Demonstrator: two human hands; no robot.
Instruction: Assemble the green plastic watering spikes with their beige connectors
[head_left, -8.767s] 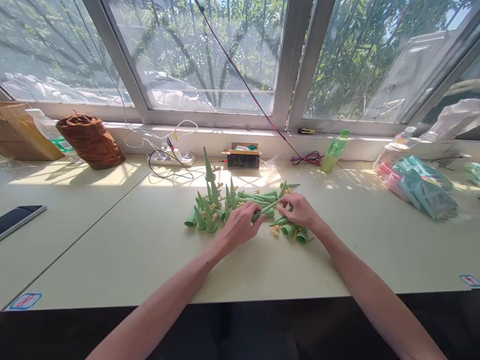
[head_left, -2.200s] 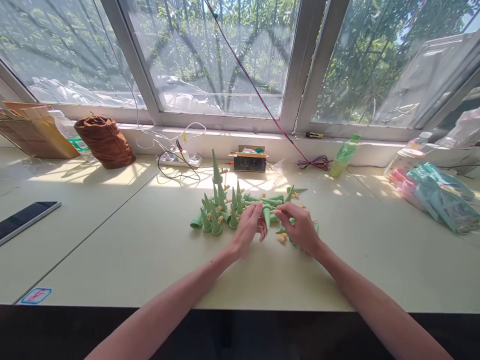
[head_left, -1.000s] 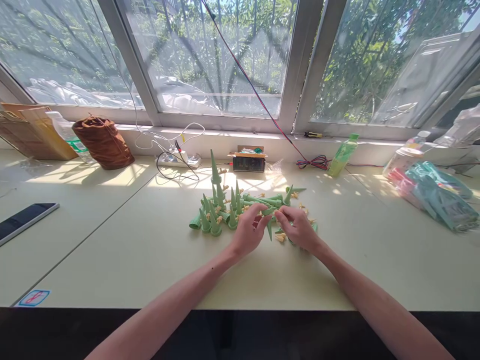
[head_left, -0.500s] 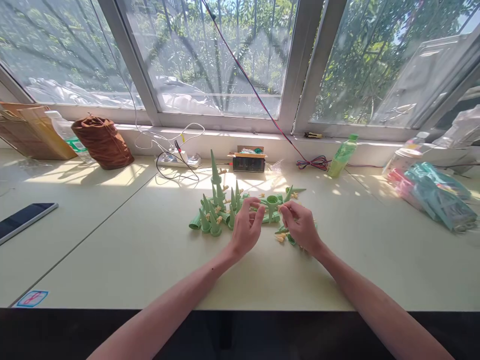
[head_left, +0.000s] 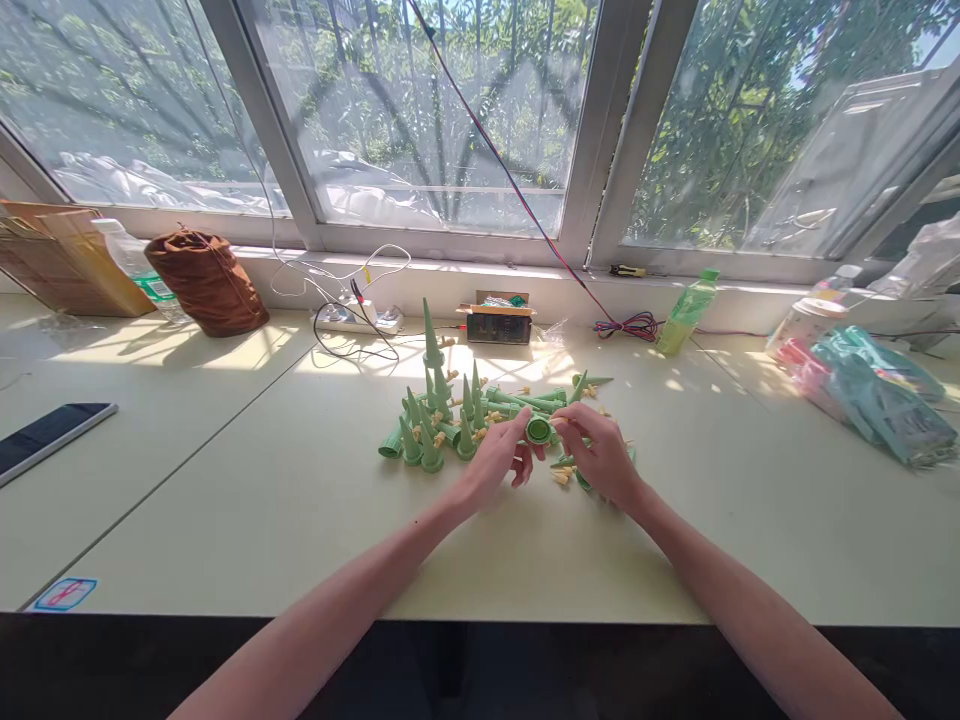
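Observation:
My left hand [head_left: 501, 458] is closed on a hollow green plastic cone [head_left: 538, 431], its round open end turned towards me. Close against the cone's right side, my right hand [head_left: 598, 452] has its fingertips pinched together; what lies between them is too small to make out. Several green cones [head_left: 432, 452] stand upright to the left of my hands, some stacked in a tall spike. Other green cones [head_left: 391, 443] lie on their sides. Small pale-yellow plastic pieces [head_left: 561, 477] are scattered among them, some just below my right hand.
On the table [head_left: 247, 520], a phone [head_left: 52, 435] lies at left. Along the window stand a brown drawstring bag [head_left: 210, 285], a power strip [head_left: 360, 317], a small box [head_left: 498, 322] and a green bottle [head_left: 688, 312]. Plastic packets [head_left: 877, 395] lie at right.
My left hand has taken hold of the green cone that stood open end up between my hands, and tilted its opening towards me. My right hand has barely moved.

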